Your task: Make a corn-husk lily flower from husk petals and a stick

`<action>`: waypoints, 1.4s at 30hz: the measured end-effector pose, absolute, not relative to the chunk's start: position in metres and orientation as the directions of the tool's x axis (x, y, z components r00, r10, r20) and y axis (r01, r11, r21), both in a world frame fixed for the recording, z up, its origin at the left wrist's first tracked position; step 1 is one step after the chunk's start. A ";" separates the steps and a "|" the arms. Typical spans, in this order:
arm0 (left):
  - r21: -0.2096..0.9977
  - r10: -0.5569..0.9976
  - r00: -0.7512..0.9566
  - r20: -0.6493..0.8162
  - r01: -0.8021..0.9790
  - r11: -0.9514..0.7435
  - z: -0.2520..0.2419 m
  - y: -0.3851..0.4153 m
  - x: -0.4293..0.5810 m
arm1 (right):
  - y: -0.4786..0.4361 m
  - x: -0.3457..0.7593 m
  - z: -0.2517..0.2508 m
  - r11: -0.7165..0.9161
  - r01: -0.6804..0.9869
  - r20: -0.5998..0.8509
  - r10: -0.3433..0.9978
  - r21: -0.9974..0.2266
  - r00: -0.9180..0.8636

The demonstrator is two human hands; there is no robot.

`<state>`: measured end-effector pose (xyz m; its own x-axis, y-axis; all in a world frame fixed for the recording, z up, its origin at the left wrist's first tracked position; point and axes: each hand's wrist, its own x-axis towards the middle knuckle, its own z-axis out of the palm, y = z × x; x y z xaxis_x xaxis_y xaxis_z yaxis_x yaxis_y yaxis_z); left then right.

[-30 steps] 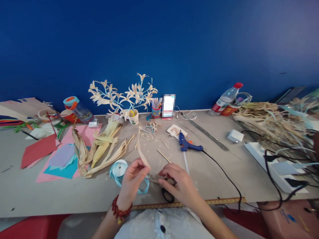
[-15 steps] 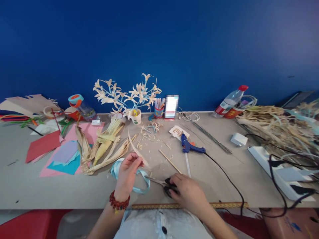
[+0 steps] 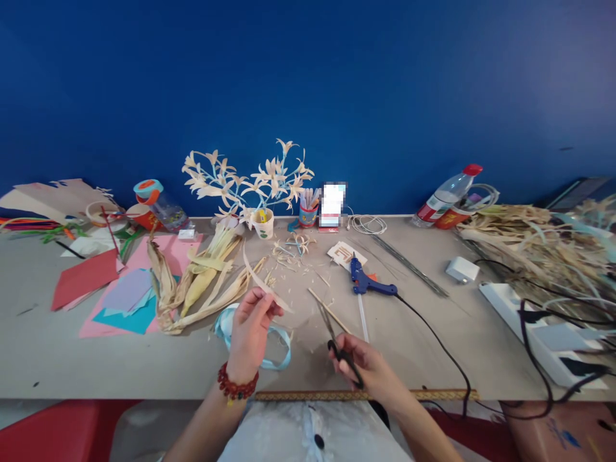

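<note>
My left hand (image 3: 251, 326) pinches a thin pale strip of corn husk (image 3: 260, 280) that slants up and to the left above the table. My right hand (image 3: 366, 371) grips black-handled scissors (image 3: 337, 340), their blades raised and pointing up-left toward the strip, a short gap away from it. Under my left hand lies a roll of light blue ribbon (image 3: 276, 337). A thin wooden stick (image 3: 330, 310) lies on the table just behind the scissors.
A blue glue gun (image 3: 368, 282) with a black cord lies right of centre. Corn husks (image 3: 202, 282) and coloured paper (image 3: 120, 295) sit at left, a husk-flower vase (image 3: 262, 224) at the back. A white power strip (image 3: 529, 324) and dry husk pile (image 3: 534, 247) fill the right.
My right hand picked the scissors up off the table and turned the blades upward. My left hand kept the husk strip and shifted slightly.
</note>
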<state>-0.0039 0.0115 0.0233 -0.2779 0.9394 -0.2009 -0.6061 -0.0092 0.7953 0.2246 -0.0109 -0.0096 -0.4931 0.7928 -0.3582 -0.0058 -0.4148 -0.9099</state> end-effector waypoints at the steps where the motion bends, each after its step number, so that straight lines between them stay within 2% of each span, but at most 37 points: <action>1: 0.793 0.938 -0.286 -0.197 -0.608 -0.019 0.024 0.012 -0.001 | -0.013 0.219 -0.009 -0.408 -0.021 -0.339 0.786 -0.913 -0.517; 5: 0.785 0.938 -0.293 -0.188 -0.619 -0.036 0.028 0.012 0.010 | -0.016 0.200 -0.004 -0.362 -0.032 -0.282 0.776 -0.932 -0.565; 13: 0.779 0.936 -0.288 -0.203 -0.626 -0.024 0.034 0.008 0.022 | -0.011 0.186 0.005 -0.289 -0.081 -0.208 0.830 -0.954 -0.517; 22: 0.807 0.935 -0.299 -0.190 -0.590 -0.025 0.037 0.009 0.027 | -0.007 0.188 0.000 -0.180 0.013 -0.162 0.849 -0.984 -0.504; 42: 0.822 0.932 -0.302 -0.202 -0.570 -0.007 0.033 0.012 0.030 | -0.004 0.191 -0.003 -0.218 0.023 -0.202 0.854 -0.976 -0.479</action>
